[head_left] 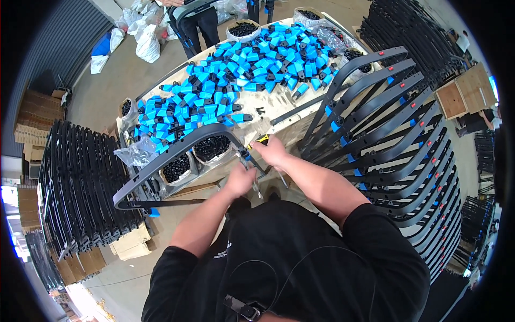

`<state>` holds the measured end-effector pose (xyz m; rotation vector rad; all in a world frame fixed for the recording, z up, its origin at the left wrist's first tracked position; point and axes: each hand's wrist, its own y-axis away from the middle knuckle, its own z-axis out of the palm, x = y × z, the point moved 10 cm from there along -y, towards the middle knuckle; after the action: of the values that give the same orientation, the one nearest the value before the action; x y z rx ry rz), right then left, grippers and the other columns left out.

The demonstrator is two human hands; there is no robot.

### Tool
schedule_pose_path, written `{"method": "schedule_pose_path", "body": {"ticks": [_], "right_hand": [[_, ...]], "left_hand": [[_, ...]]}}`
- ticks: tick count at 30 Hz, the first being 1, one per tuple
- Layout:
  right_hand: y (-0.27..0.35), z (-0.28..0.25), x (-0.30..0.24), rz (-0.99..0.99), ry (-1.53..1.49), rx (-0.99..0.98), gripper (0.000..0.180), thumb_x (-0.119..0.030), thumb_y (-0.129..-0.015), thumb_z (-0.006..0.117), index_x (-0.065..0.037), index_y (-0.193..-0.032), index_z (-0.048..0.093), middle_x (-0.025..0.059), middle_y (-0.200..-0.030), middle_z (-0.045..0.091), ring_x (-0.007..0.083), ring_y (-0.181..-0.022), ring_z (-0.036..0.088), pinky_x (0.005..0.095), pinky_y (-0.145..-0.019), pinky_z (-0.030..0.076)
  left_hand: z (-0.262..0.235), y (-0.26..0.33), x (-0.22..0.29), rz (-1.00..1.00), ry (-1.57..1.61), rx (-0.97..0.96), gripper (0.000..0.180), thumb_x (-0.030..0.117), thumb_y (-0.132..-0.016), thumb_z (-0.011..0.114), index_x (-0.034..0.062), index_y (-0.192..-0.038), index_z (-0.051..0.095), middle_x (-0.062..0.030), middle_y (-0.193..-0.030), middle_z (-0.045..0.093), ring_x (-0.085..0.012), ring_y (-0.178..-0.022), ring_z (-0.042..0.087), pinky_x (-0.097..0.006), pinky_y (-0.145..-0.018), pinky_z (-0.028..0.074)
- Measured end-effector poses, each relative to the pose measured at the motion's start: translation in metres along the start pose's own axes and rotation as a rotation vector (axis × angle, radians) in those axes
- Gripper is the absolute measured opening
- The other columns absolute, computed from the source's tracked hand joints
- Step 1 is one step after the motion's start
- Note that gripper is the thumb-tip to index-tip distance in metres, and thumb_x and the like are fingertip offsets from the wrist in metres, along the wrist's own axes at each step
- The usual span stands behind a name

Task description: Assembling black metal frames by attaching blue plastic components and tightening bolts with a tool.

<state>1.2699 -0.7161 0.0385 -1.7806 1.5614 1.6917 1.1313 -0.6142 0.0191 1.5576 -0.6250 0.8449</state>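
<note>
A curved dark grey tubular frame (pixel 155 163) leans at the near edge of the table, its looped end out to my left. My left hand (pixel 241 178) is closed around the frame's right end, low in front of my body. Close by, my right hand (pixel 272 151) grips a yellow-and-black tool (pixel 260 140) beside that same end. My fingers cover most of the tool, so its kind is unclear. A shiny thin piece (pixel 257 189) shows just below my left hand; I cannot make out what it is.
Many blue-and-black plastic parts (pixel 206 102) cover the table (pixel 263 102). Sacks of small black pieces (pixel 212 147) stand along its edges. A row of similar frames (pixel 397 145) leans at right; black frames (pixel 86 188) are stacked at left. Another person (pixel 206 27) stands across the table.
</note>
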Motion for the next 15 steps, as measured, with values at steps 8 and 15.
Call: {"method": "schedule_pose_path", "body": {"ticks": [8, 15], "right_hand": [[-0.008, 0.001, 0.009, -0.086, -0.043, 0.043, 0.064, -0.044, -0.085, 0.078, 0.011, -0.110, 0.057, 0.0249, -0.099, 0.069, 0.0314, -0.089, 0.069, 0.0411, -0.079, 0.054], [0.006, 0.003, 0.000, -0.109, -0.018, 0.050, 0.058, -0.040, -0.087, 0.079, 0.009, -0.109, 0.057, 0.0221, -0.097, 0.070, 0.0310, -0.087, 0.070, 0.0411, -0.078, 0.054]], "left_hand": [[0.004, 0.004, 0.027, -0.089, 0.088, -0.053, 0.030, 0.026, -0.091, 0.062, -0.0036, -0.096, 0.061, -0.0213, -0.084, 0.071, -0.0336, -0.068, 0.068, -0.045, -0.065, 0.054], [-0.007, 0.008, 0.015, 0.187, -0.704, 0.406, 0.024, 0.021, -0.088, 0.063, -0.0032, -0.087, 0.060, -0.0143, -0.085, 0.071, -0.0289, -0.068, 0.067, -0.043, -0.065, 0.055]]}}
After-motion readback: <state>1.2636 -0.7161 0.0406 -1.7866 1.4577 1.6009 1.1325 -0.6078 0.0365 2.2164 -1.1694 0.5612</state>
